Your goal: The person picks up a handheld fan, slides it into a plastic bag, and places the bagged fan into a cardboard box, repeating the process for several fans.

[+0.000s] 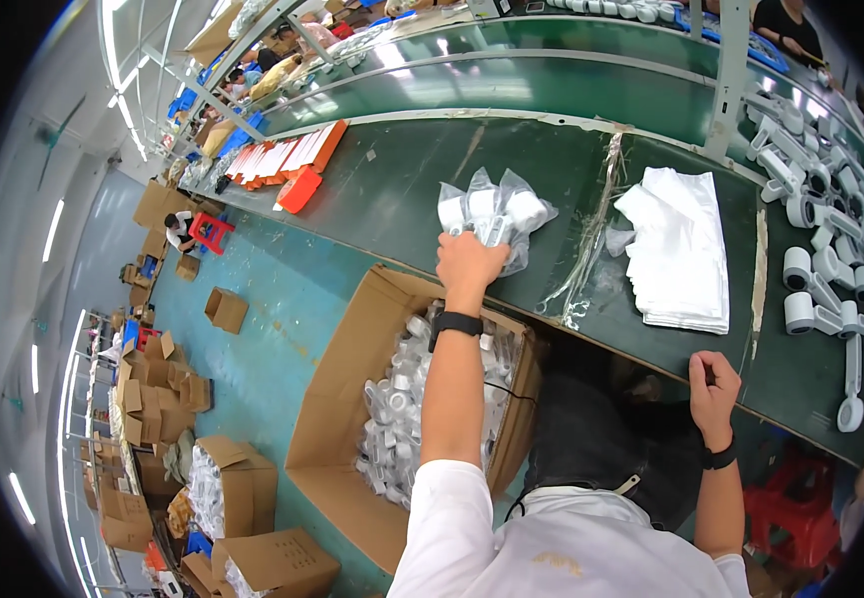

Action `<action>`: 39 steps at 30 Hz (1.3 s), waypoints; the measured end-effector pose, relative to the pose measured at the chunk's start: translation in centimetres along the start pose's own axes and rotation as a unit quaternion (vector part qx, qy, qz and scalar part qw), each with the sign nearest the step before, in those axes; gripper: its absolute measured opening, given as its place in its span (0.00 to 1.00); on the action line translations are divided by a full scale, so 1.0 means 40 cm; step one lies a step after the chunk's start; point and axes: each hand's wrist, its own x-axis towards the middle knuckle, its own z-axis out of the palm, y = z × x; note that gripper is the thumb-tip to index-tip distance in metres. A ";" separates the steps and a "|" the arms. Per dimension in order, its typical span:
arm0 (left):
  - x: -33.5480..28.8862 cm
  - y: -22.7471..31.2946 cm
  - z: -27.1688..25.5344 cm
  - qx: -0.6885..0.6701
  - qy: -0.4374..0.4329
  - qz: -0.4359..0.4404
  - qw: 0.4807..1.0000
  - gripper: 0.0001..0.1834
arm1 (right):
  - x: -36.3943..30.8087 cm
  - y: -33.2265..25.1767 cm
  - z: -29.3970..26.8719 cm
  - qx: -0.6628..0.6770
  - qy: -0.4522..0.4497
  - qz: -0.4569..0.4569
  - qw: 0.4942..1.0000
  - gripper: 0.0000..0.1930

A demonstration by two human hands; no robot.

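We have our left hand (471, 261) stretched over the near edge of the table (382, 189), palm down, fingers gripping the near ends of a cluster of bagged white parts (482, 207). Their wide ends fan out on the far side. Taking the narrow ends together probably lets one hand manage several slippery bags at once. Our right hand (714, 389) is curled into a loose fist by the table's near edge; we see nothing in it, though the curled fingers could hide something small.

The stack of white sheets or bags (679, 259) lies flat to the right, likely there so that it is within easy reach of the right hand. Farther right, unbagged parts (831, 219) are heaped loosely, apart from the bagged ones. Below the left forearm stands a cardboard carton (332, 419) holding many more bagged pieces (387, 409); its place against the table seems chosen for a short reach.

Between the cluster and the stack, shiny tape strips (591, 219) cross the table and could catch thin plastic. Orange boxes (283, 157) stand in a row at the far left. Beyond runs a green conveyor (452, 80), and a metal post (729, 80) partly blocks the far right. A red stool (796, 508) sits below the table at the near right.
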 end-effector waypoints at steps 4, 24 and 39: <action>-0.027 -0.077 -0.013 -0.050 0.040 -0.025 0.998 0.39 | 0.001 -0.001 0.002 -0.003 -0.002 -0.006 1.000 0.04; -0.413 -0.590 0.404 -0.064 -0.052 -0.164 0.983 0.44 | 0.004 -0.007 0.014 -0.049 -0.009 -0.033 0.998 0.02; -0.334 -0.554 0.483 -0.117 0.010 0.005 0.993 0.14 | 0.001 -0.018 0.034 -0.071 0.012 -0.010 0.997 0.04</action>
